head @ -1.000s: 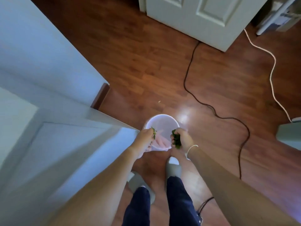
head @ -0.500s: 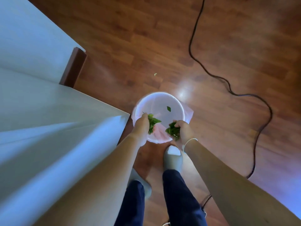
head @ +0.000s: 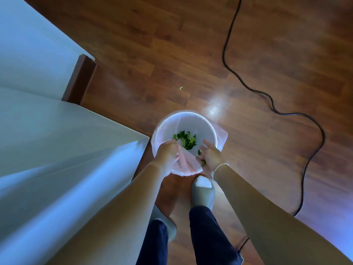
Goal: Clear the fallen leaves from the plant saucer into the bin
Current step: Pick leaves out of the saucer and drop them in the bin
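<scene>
A small round white bin [head: 202,119] lined with a pale pink bag stands on the wood floor just in front of my feet. A heap of green leaves [head: 186,141] lies inside it. My left hand [head: 168,153] hovers over the near left rim, fingers loosely curled, with nothing visible in it. My right hand [head: 211,155] is over the near right rim with fingers spread; a few leaf bits [head: 202,162] cling under its palm. The plant saucer is not in view.
A white wall corner [head: 76,142] with a dark skirting end [head: 81,81] stands close on the left. A black cable [head: 275,109] snakes over the floor to the right. One tiny leaf scrap [head: 180,88] lies on the floor beyond the bin.
Both hands held bunches of leaves over the bin; they have spread and the leaves have dropped into the bin. The view has tilted further down.
</scene>
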Action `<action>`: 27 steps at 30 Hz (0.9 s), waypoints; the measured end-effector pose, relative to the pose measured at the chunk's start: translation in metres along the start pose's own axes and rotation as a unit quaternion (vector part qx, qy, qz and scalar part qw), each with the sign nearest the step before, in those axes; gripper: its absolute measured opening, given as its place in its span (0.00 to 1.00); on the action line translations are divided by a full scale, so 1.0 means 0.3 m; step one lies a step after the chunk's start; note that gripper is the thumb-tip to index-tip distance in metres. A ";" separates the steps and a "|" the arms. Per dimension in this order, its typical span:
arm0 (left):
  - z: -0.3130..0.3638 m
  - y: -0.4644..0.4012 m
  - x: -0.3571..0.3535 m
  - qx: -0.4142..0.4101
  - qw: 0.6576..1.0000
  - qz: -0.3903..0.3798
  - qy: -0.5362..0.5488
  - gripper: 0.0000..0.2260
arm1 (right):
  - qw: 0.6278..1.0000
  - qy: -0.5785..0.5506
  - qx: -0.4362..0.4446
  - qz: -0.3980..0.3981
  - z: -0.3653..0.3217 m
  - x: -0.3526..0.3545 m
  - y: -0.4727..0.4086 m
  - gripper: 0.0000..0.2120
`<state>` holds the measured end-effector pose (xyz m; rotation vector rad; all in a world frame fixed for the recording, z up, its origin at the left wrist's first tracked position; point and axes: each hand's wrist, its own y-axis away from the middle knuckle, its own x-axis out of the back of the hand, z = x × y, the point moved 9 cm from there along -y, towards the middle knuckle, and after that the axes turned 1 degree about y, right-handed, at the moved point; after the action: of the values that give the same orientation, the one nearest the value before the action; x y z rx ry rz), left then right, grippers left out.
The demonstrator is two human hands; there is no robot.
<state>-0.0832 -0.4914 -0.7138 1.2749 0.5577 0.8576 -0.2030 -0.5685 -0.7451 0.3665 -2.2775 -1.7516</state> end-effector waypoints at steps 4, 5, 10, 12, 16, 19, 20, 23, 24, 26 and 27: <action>0.010 0.006 0.021 -0.022 1.000 0.012 -0.013 0.18 | 1.000 0.004 0.010 0.008 0.000 0.009 -0.003 0.20; 0.008 0.008 0.025 -0.020 1.000 0.013 -0.019 0.18 | 0.999 0.026 0.013 0.013 -0.002 0.014 -0.002 0.20; 0.004 0.016 0.045 -0.004 1.000 0.015 -0.017 0.18 | 0.997 0.079 -0.005 0.021 -0.026 0.013 0.003 0.22; 0.002 0.016 0.053 -0.006 1.000 0.016 -0.024 0.18 | 0.994 0.098 0.013 0.039 -0.042 0.017 0.011 0.17; -0.004 0.022 0.063 -0.011 0.999 0.014 -0.045 0.18 | 0.991 0.112 0.050 0.057 -0.034 0.016 0.013 0.18; -0.013 0.031 0.065 -0.006 0.998 0.007 -0.054 0.18 | 0.991 0.111 0.056 0.055 -0.026 0.010 0.009 0.18; -0.015 0.035 0.065 -0.004 0.998 0.006 -0.057 0.18 | 0.991 0.107 0.058 0.056 -0.023 0.012 0.005 0.18; -0.020 0.045 0.069 -0.004 0.998 0.007 -0.057 0.15 | 0.996 0.060 0.055 0.047 -0.002 0.021 -0.001 0.16; -0.022 0.047 0.072 -0.004 0.998 0.009 -0.055 0.12 | 0.997 0.039 0.051 0.037 0.004 0.020 -0.004 0.15; -0.025 0.053 0.078 -0.006 0.998 0.010 -0.055 0.09 | 0.999 0.016 0.045 0.014 0.012 0.012 -0.009 0.09; -0.026 0.057 0.081 -0.008 0.998 0.010 -0.059 0.08 | 0.999 0.020 0.041 0.003 0.015 0.008 -0.008 0.09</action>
<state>-0.0791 -0.4664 -0.6967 1.3099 0.4447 0.7956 -0.2066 -0.5658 -0.7484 0.4057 -2.3262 -1.6362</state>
